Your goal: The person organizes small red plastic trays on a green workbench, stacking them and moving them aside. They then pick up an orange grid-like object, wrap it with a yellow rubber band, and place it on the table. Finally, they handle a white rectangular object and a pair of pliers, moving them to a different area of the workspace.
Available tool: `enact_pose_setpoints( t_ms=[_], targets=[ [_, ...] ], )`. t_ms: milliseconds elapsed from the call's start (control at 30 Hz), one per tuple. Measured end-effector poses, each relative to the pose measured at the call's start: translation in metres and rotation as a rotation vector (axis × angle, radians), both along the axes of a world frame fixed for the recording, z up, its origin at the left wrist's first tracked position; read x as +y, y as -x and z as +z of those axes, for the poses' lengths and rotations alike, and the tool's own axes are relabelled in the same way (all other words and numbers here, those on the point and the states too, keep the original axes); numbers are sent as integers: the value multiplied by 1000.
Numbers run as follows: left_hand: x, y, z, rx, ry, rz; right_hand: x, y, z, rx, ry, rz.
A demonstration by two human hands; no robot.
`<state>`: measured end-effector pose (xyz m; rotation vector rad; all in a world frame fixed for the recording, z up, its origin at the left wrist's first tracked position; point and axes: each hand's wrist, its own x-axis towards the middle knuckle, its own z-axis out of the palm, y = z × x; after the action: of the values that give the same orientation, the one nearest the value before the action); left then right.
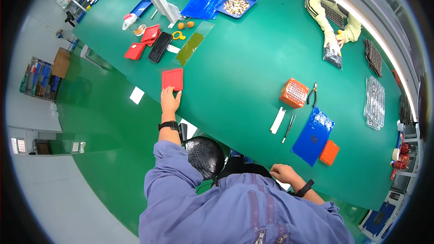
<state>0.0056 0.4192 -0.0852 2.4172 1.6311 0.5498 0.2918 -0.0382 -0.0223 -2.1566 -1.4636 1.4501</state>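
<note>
At the table's near-left edge lies a red ribbed plastic tray (173, 78). My left hand (170, 102) holds it by the near edge, fingers over the rim and thumb to the right. My right hand (283, 173) rests curled at the table's near edge by my waist, with nothing showing in it. Beyond the right hand lie a blue plastic sheet (313, 136), an orange flat box (329, 152), tweezers (289, 128) and a white strip (278, 120). Further out stand an orange block with rows of holes (294, 93) and pliers (313, 95).
Past the red tray are a black phone (160, 47), more red trays (134, 51), yellow-handled scissors (179, 35) and a greenish strip sheet (190, 49). A blue tray (252, 1) holds small pieces. Across the table, a co-worker's gloved hands (333, 44) handle a dark bag. A round stool (204, 156) stands beside me.
</note>
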Motion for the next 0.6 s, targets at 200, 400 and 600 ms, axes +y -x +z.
enact_pose_setpoints(
  t_ms=[200,400,600],
  targets=[
    [-49,-12,24,15,93,101,-6,-8,-5,115,-26,-32],
    [-59,-36,47,182,207,284,-17,-17,-10,283,-35,-83],
    [-41,-33,39,204,282,339,-17,-20,-14,325,-4,-77]
  ],
)
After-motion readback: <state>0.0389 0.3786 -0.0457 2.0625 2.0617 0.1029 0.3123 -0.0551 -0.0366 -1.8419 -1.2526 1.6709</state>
